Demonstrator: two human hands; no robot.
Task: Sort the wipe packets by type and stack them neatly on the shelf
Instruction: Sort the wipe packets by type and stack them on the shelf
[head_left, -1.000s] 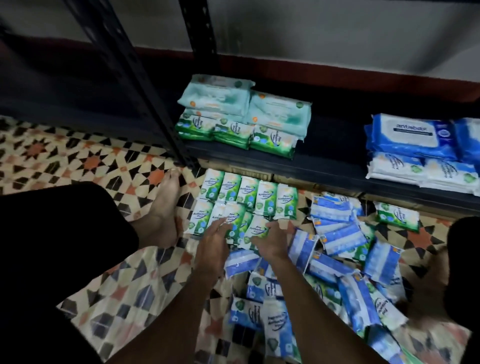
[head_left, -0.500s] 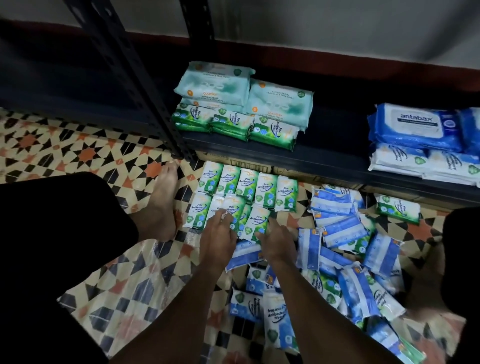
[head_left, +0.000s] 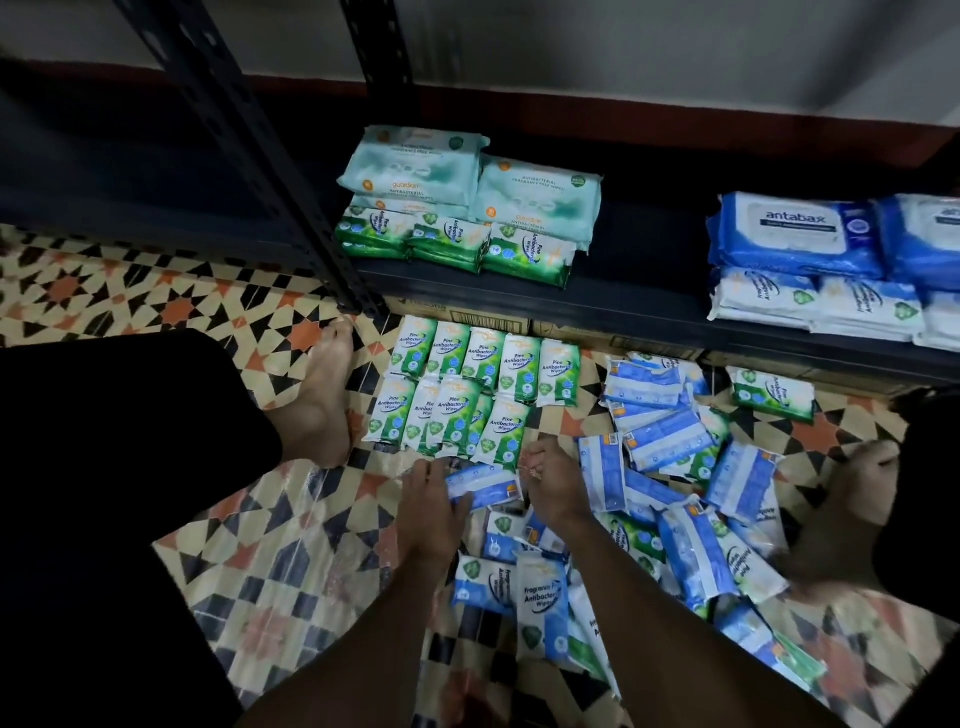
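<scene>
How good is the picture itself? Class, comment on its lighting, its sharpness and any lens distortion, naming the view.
Head view: dim, with the shelf interior and the clothing at lower left nearly black; the green Pine packets read sharply, while the blue packet between the left hand and right hand is slightly blurred; the wide lens slants the shelf post.

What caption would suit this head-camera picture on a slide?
Both hands, left and right, lift a blue wipe packet from the floor pile beside rows of green packets.
</scene>
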